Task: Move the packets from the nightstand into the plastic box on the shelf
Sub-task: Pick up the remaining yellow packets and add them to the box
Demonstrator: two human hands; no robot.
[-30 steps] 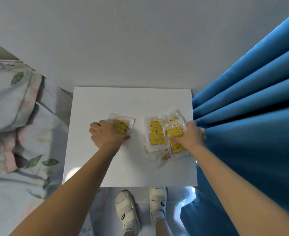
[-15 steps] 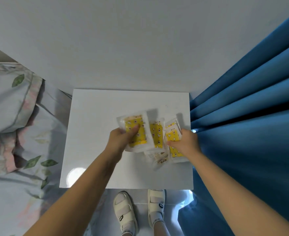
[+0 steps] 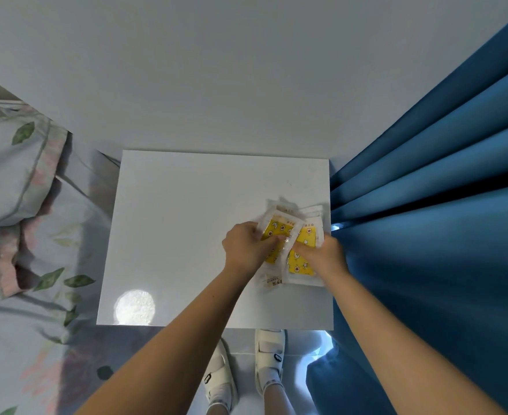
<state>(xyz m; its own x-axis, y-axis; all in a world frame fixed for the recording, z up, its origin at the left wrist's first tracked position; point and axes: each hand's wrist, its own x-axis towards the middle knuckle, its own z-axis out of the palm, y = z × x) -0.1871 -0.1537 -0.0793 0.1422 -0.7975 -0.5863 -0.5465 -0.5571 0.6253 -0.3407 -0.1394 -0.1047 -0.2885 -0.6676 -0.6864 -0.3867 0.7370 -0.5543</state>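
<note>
Several white packets with yellow patterned fronts are bunched together at the right side of the white nightstand. My left hand grips one yellow packet at the left of the bunch, thumb across its face. My right hand holds the packets on the right, fingers curled over a yellow one. A small packet pokes out below the bunch. The plastic box and the shelf are not in view.
A bed with floral bedding lies against the nightstand's left side. A blue curtain hangs close on the right. A pale wall is behind. My feet in white sandals stand before the nightstand.
My left hand carried its packet rightward from the left-middle of the nightstand and brought it onto the bunch under my right hand. The packets are now gathered tighter at the right.
</note>
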